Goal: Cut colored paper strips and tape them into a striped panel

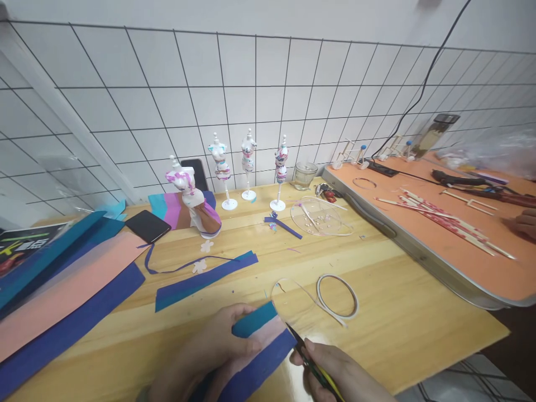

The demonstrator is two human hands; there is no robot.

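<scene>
My left hand (234,338) is closed on a layered strip of coloured sheet (262,335), with teal, pale pink and blue bands. The strip's far edge points away from me, just above the wooden table. My right hand (326,368) grips a slim pointed tool (307,360), black with yellow on its handle; its exact kind is unclear. The dark tip lies close by the strip's right edge, and I cannot tell whether they touch. Beyond my hands lies a flat blue and teal strip (205,282). A roll of narrow tape (319,296) rests near the tool.
Several small mannequins (280,162) on white stands line the wall; one (184,181) wears brown and purple pieces. Coloured sheets (84,296) and a phone (148,226) lie left. Right, an orange-topped case (419,240) holds red-and-white sticks (452,220); another person's hand (525,223) shows there.
</scene>
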